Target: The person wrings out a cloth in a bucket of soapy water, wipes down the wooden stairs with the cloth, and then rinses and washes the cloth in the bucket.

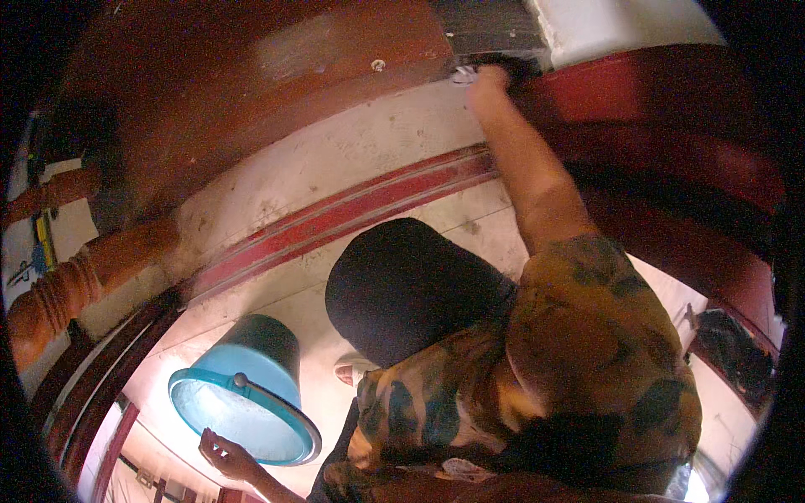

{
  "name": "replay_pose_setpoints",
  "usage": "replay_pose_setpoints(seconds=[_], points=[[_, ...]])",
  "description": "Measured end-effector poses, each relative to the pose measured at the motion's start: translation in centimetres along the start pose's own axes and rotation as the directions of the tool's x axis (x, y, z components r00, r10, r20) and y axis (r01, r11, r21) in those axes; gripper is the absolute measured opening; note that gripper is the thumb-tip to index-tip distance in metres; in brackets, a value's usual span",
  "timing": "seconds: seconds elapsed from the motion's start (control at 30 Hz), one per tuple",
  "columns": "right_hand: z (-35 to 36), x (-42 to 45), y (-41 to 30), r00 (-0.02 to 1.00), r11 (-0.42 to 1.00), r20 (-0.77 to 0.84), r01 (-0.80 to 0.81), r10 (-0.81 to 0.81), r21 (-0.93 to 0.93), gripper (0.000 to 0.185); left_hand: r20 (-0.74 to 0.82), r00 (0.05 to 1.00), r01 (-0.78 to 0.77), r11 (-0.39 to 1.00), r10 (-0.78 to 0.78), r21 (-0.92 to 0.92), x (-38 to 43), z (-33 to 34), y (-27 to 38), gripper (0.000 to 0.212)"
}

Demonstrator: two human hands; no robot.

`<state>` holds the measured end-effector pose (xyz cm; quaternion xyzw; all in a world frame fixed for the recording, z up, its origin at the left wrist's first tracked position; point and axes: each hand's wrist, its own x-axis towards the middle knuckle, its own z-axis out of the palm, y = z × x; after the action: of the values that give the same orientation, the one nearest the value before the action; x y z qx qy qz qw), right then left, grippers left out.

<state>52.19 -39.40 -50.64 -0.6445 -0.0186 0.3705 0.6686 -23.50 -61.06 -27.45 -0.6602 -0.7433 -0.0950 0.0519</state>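
Note:
My right arm stretches up to the lower edge of a brown wooden panel. There my right hand, blurred and partly in shadow, closes on a crumpled whitish cloth. Down at the left, my left hand is loosely curled, with light showing between its fingers and nothing seen in it. It overlaps the near rim of a turquoise plastic bucket on the pale tiled floor. The bucket's handle lies along its rim; whether it holds water I cannot tell. My bent knee in black cloth fills the middle.
A red band crosses the floor beneath the panel. Turned wooden posts stand at the left. Dark red furniture and a black bag-like thing are on the right. A white surface lies at the top right.

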Motion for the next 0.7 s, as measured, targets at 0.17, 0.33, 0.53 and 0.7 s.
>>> replay_pose_setpoints(seconds=[0.17, 0.33, 0.53, 0.7], points=[[-0.7, 1.3, -3.3, 0.962, 0.573, -0.212, -0.077, -0.173, -0.816, 0.037, 0.098, 0.993, 0.068, 0.997, -0.065, -0.030, -0.2, 1.3, -0.2, 0.018], [2.4, -1.4, -5.7, 0.999, -0.359, -0.039, -0.042, -0.018, -0.932, 0.040, 0.104, 0.985, 0.151, 0.977, -0.136, -0.152, 0.0, 1.8, 1.3, 0.023], [5.0, -2.8, -2.3, 0.789, 0.720, -0.492, -0.094, -0.367, -0.688, 0.041, 0.160, 0.978, 0.158, 0.980, -0.137, -0.121, -0.4, 1.7, 0.9, 0.026], [4.8, -0.3, -2.1, 0.732, 0.963, -0.642, 0.072, -0.228, -0.260, 0.041, 0.179, 0.959, 0.251, 0.952, -0.219, -0.178, -2.4, 2.7, -1.4, 0.026]])
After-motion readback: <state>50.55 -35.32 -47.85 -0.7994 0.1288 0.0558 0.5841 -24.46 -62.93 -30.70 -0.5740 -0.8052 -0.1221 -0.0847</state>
